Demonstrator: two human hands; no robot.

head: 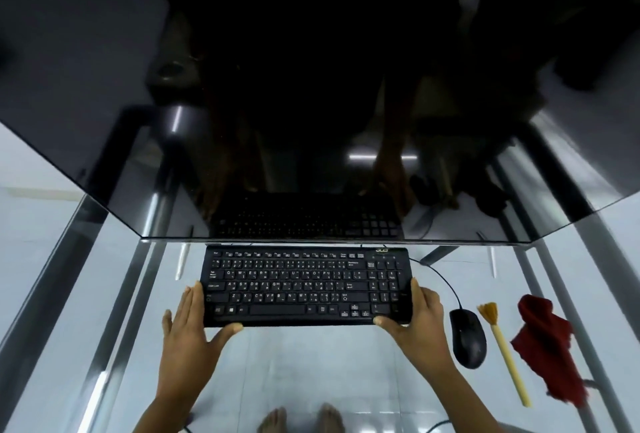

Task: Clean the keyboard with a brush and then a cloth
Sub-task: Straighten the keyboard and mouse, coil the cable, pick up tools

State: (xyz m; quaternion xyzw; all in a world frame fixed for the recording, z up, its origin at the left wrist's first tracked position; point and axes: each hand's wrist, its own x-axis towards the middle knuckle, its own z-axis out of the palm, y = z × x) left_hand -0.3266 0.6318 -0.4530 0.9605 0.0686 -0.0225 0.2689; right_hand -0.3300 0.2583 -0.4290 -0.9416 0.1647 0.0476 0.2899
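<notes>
Head view: your left hand and right hand pressed flat against the keyboard, fingers straight.
Risk: the cable, right of your grip, could have dragged the mouse.

Keyboard sits mid-table, just in front of the monitor. The left hand lies against its left end and the right hand against its right end, thumbs along the front edge. To the right comes the mouse, just beside that hand. Right again is the brush, lying front to back. Farthest right is the cloth. Feet show below the tabletop.
</notes>
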